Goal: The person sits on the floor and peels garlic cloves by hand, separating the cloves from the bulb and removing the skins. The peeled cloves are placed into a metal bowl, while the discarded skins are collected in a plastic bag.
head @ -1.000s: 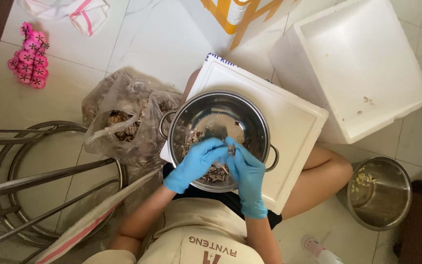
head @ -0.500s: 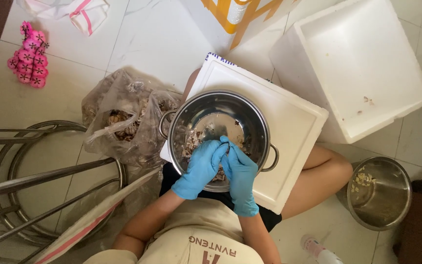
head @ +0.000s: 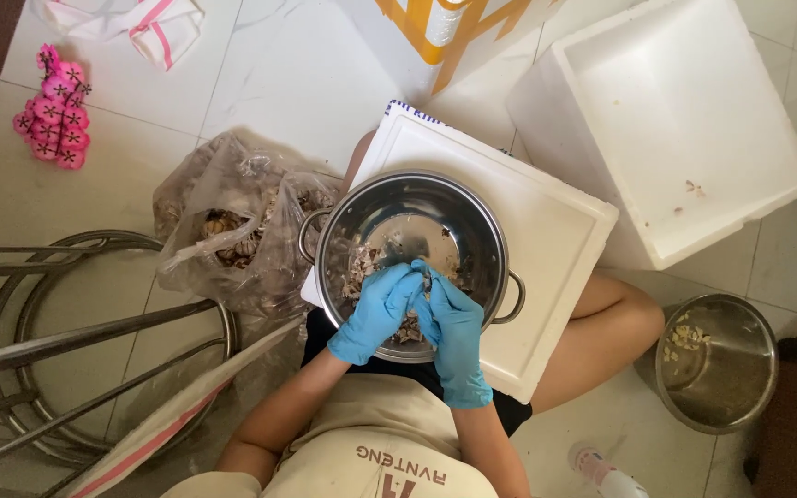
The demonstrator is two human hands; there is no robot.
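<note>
Left hand in blue rubber glove (head: 375, 309) and right hand in blue rubber glove (head: 449, 327) pressed together, fingers curled shut around a small pale scrap I cannot identify, low over the round stainless-steel pot with two side handles (head: 477, 226). Pot holds brownish shelled pieces (head: 359, 269) and sits on a white foam lid (head: 555, 221) balanced across the person's lap.

Risks, as I judge them:
- A hard pull could tip the pot off the lid.
- Bits may slip from wet gloves onto the floor tiles.
- Clear plastic bag of brown shells (head: 232, 231), left, touches the pot; an elbow could spill it.
- Small steel bucket (head: 717, 364) sits right, well apart: a long carry.
</note>
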